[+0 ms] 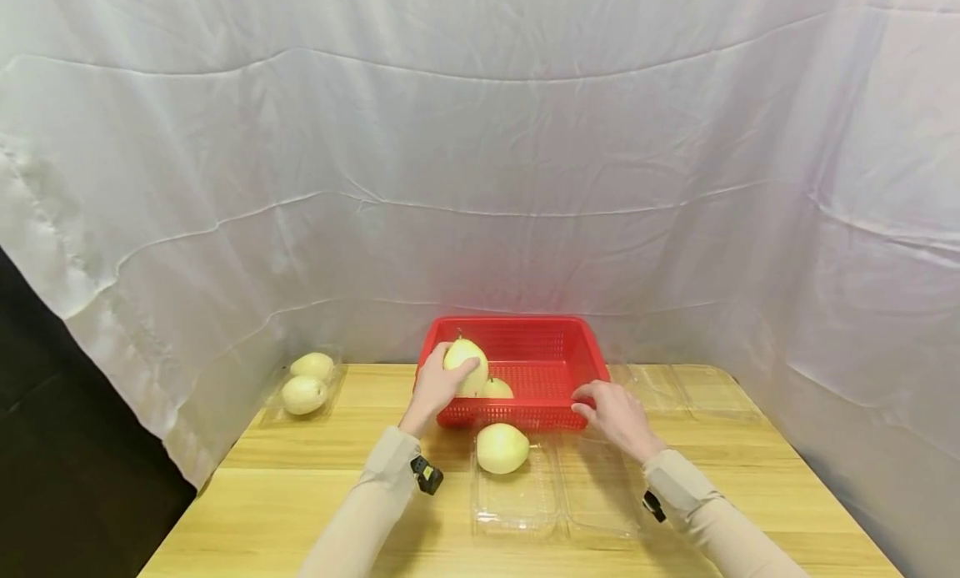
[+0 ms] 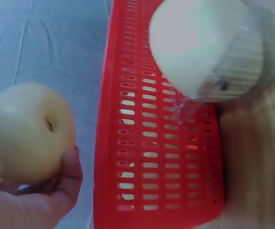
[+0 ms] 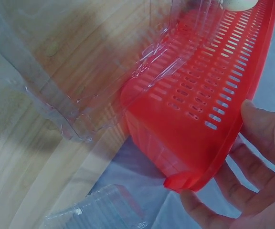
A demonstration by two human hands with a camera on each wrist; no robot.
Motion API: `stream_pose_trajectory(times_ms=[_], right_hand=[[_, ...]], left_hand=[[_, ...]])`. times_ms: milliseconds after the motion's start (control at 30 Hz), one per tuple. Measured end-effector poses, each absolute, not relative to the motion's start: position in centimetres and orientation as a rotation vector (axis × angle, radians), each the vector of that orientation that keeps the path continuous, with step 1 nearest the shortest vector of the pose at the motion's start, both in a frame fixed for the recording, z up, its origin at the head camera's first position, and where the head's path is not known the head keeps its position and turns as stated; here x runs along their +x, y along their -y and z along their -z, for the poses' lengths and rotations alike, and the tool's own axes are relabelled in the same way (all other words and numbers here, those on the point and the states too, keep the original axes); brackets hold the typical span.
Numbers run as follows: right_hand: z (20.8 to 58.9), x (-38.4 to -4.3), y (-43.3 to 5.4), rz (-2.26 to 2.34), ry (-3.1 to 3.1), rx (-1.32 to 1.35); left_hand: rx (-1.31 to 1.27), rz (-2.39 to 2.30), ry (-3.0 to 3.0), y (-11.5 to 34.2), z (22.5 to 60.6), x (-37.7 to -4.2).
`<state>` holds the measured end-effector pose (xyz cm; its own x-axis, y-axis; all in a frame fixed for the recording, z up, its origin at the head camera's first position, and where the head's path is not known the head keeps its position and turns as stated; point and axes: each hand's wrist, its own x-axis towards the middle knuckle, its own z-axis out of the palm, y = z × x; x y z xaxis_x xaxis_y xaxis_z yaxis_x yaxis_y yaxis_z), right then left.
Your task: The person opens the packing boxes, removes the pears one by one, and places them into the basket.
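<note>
My left hand [image 1: 437, 384] grips a pale yellow pear [image 1: 467, 366] over the left side of the red plastic basket [image 1: 551, 412]. In the left wrist view the thumb and fingers wrap that pear [image 2: 30, 133], its round end facing the camera. Another pear [image 1: 497, 389] lies inside the basket below it. At the near right corner my right hand [image 1: 617, 417] holds the basket's rim, thumb against the outer wall [image 3: 202, 138] and fingers at the edge. In front, one pear [image 1: 502, 449] sits in the left half of an opened clear plastic clamshell box [image 1: 517, 511].
At the table's left edge, a clear box [image 1: 277, 409] holds two pears [image 1: 304, 394]. Another opened clear box [image 1: 716, 392] lies behind my right hand. Pale curtains [image 1: 517, 144] hang close behind the basket and at both sides of the wooden table [image 1: 247, 503].
</note>
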<state>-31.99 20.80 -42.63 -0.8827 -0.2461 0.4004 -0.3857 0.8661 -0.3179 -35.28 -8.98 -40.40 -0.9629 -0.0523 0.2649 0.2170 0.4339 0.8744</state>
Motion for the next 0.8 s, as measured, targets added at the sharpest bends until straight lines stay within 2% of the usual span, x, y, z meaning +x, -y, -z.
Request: stream_pose_trajectory(times_ms=[300,633,800], right_hand=[[42.8,-32.1,-20.9,-0.549,2.696,0.449],[43.0,-32.0,-20.8,-0.526,2.674,0.457],[43.0,-32.0,-20.7,-0.517,2.679,0.464]], left_hand=[[-0.117,1.467,2.357,7.5,40.5,-37.2],[-0.318,1.236,2.494,6.4,41.9,-39.8],[-0.303,1.065,2.533,6.4,42.8,-40.6]])
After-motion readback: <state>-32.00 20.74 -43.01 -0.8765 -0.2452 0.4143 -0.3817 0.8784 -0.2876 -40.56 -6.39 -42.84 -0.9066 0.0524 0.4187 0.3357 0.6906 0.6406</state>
